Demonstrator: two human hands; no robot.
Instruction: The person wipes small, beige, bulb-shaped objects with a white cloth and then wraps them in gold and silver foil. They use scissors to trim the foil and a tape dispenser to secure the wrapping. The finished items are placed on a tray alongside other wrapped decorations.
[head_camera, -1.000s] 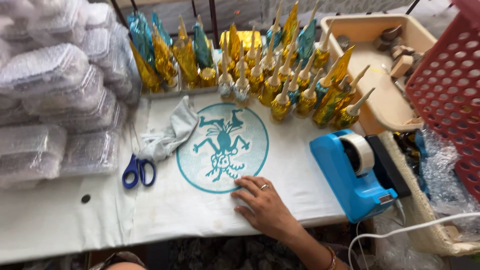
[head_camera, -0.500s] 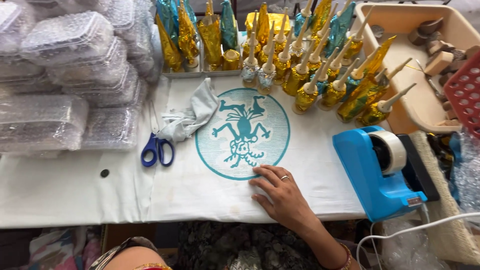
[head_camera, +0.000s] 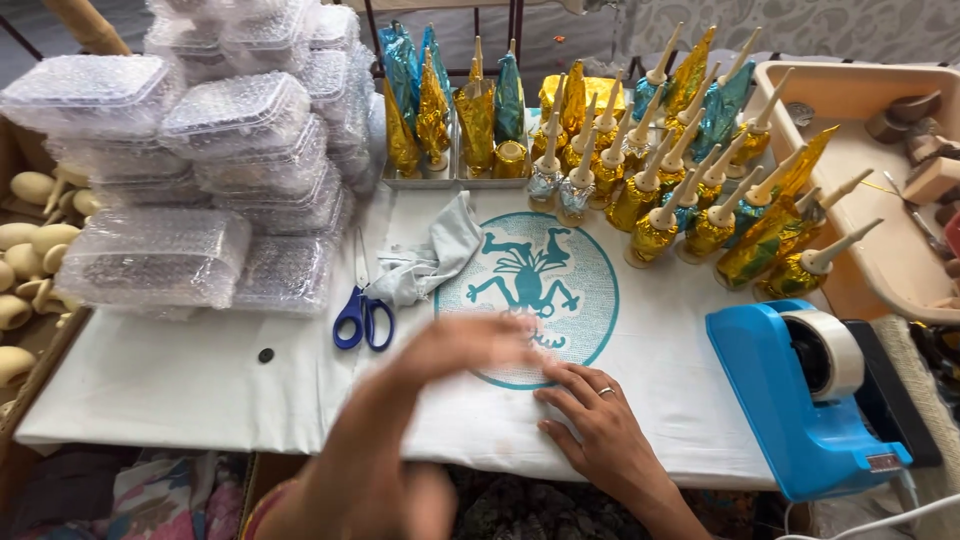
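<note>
My right hand (head_camera: 600, 425) lies flat, fingers spread, on a white cloth (head_camera: 200, 385) with a round teal print (head_camera: 528, 296), at the table's near edge. A ring is on one finger. My left hand (head_camera: 455, 350) is blurred, raised over the cloth just left of the print, and I see nothing in it. Blue-handled scissors (head_camera: 362, 312) lie to its left, beside a crumpled grey rag (head_camera: 428, 262).
Stacks of bubble-wrapped packs (head_camera: 210, 160) fill the back left. Gold and blue foil-wrapped pieces with wooden tips (head_camera: 690, 170) stand along the back. A blue tape dispenser (head_camera: 805, 395) sits at the right, a beige tray (head_camera: 880, 200) behind it. Wooden shapes (head_camera: 30, 260) lie far left.
My left arm has come into view and swept up over the cloth. The right hand has stayed flat on the cloth. The view has shifted to the left.
</note>
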